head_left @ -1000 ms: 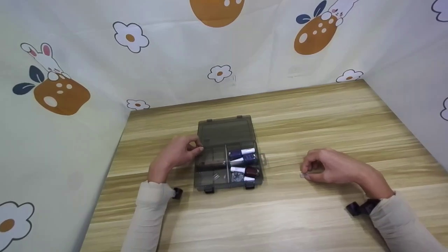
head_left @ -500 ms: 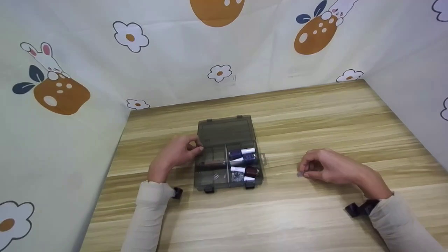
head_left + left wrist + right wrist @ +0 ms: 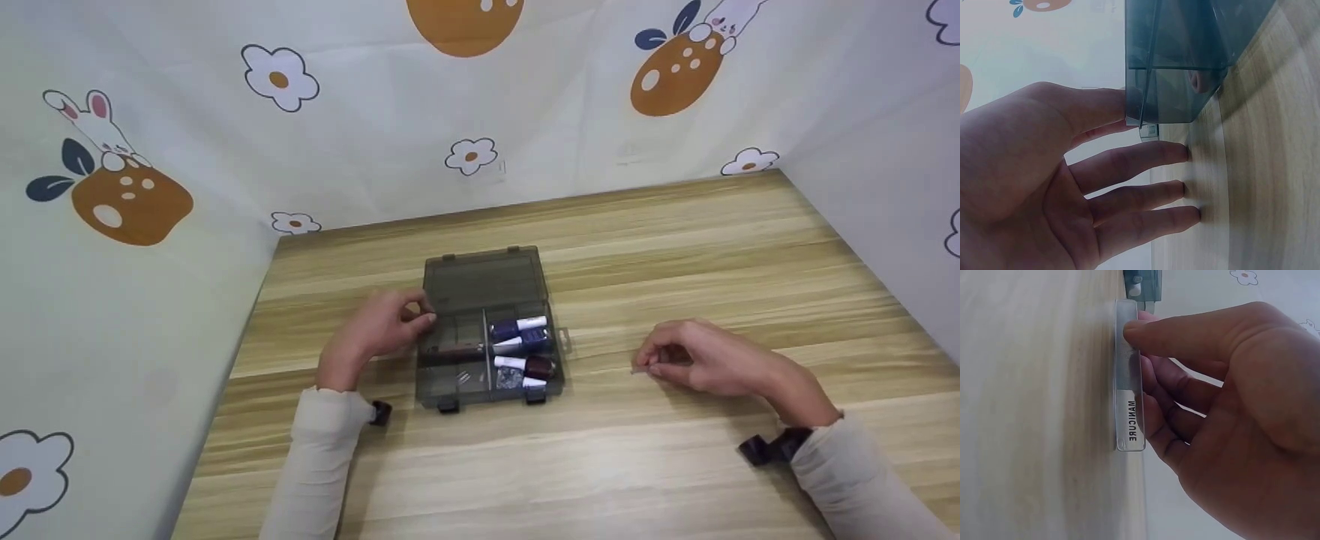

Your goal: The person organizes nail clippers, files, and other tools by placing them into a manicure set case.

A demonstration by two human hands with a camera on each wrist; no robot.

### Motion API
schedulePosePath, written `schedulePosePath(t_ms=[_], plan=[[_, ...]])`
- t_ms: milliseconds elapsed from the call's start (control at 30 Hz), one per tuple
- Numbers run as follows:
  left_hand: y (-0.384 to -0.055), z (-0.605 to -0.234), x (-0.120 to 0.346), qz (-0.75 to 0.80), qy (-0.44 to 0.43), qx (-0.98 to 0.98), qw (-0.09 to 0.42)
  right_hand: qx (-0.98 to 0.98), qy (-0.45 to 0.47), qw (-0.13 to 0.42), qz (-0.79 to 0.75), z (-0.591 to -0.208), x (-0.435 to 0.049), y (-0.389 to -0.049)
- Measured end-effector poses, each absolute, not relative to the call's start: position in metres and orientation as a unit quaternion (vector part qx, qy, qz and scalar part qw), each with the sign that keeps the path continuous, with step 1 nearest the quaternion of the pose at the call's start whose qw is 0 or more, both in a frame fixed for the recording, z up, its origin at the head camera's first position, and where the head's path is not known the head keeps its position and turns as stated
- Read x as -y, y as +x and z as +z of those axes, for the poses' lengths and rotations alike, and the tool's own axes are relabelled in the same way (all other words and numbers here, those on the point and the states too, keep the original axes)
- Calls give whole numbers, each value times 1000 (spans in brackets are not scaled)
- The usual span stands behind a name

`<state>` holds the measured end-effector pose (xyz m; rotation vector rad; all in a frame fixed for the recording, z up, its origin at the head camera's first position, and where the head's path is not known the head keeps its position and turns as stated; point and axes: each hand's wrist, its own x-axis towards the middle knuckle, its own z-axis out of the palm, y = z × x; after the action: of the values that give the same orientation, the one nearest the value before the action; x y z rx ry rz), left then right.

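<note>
My right hand [image 3: 705,356] pinches a clear glass nail file [image 3: 1128,371] between thumb and fingers, to the right of the box. In the right wrist view the file's lower end carries a white part with mirrored "MANICURE" lettering. A smoky see-through storage box [image 3: 431,394] lies with its lid [image 3: 487,281] folded back. My left hand [image 3: 384,324] holds the box's left side near the hinge with thumb and index finger; the index fingertip is largely hidden. Its other fingers [image 3: 1134,197] stretch straight beside the box, tips near the table.
In the box's right compartments lie several nail polish bottles [image 3: 506,330], dark purple, dark red and glittery, with white caps. Small pale pieces [image 3: 463,377] lie in the front left compartment. The wooden table [image 3: 600,465] is bounded by patterned cloth walls [image 3: 555,120].
The nail file has turned slightly in my right fingers, its visible end shifting a little left. My left hand and the box have not moved.
</note>
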<state>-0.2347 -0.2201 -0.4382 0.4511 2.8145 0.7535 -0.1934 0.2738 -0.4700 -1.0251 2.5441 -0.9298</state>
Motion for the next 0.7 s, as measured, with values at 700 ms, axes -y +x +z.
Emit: schedulePosePath(t_ms=[700], plan=[[-234, -439, 220, 268, 166, -945, 91, -859, -357, 102, -353, -474, -261, -192]])
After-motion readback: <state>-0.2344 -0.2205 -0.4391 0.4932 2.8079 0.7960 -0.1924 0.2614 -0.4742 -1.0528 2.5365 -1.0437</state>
